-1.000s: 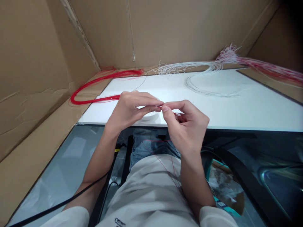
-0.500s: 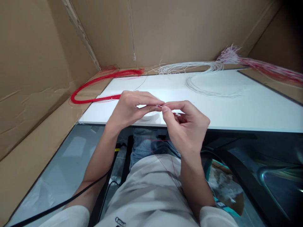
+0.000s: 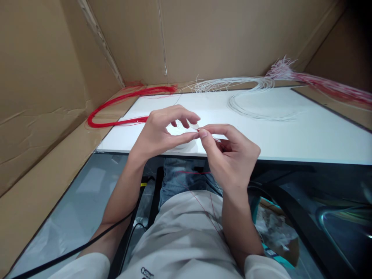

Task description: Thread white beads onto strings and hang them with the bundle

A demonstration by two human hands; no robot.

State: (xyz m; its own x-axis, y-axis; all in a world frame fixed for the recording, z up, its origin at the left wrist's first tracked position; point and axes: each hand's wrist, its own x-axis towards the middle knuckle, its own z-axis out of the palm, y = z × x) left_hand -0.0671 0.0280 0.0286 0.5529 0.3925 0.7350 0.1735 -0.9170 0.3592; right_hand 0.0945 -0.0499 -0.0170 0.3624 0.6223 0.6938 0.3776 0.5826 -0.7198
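Over the front edge of the white board (image 3: 290, 139), my right hand (image 3: 235, 155) pinches a thin red wire between thumb and forefinger. A small white piece shows beneath its curled fingers; what it is, I cannot make out. My left hand (image 3: 158, 131) faces it, fingers spread apart from the thumb, the thumb tip close to the pinched wire end. Thin red wire (image 3: 200, 204) hangs in loops below my right hand, in front of the shirt. A round white dish (image 3: 186, 147) stands on the board, partly hidden behind my left hand.
A curved bundle of red wires (image 3: 94, 118) lies at the left, with white wires (image 3: 232, 80) along the back. A red-and-white bundle (image 3: 334, 83) is back right. Cardboard walls (image 3: 221, 38) enclose the board. Below right is a box of clear plastic (image 3: 276, 228).
My left forefinger and the other fingers have lifted away from the thumb, opening the pinch. The right hand keeps its pinch and has shifted slightly to the right.
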